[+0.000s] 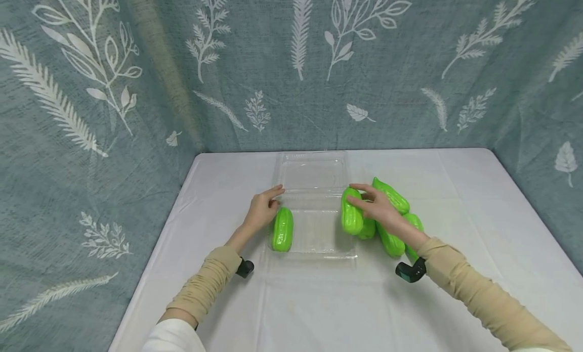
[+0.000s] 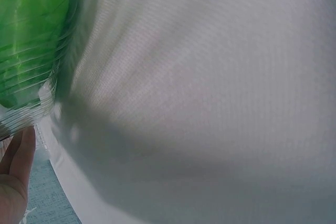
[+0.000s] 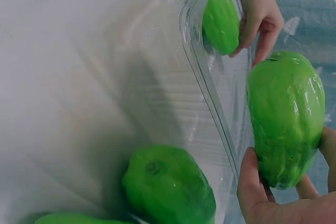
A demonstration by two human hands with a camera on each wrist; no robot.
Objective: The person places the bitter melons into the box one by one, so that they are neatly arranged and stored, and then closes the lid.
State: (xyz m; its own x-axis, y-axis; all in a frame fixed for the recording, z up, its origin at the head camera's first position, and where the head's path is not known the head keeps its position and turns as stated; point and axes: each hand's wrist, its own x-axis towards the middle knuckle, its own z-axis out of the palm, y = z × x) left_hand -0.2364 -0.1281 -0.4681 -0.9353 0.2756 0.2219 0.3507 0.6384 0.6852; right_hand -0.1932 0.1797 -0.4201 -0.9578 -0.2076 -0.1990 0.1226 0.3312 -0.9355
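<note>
A clear plastic clamshell container lies opened flat, its lid folded back. One green papaya rests lengthwise along the left side inside it. At the back left corner, my left hand pinches the container's edge, its fingertips near the hinge. My right hand holds a second papaya between thumb and fingers, over the container's right side. That papaya is shiny and ridged, and tilts upright in the right wrist view. Below it, another papaya lies just outside the container's right wall.
More green papayas lie right of the container, one pointed papaya at the back and another papaya partly under my right forearm. A white cloth covers the table. A patterned teal curtain hangs behind and at both sides.
</note>
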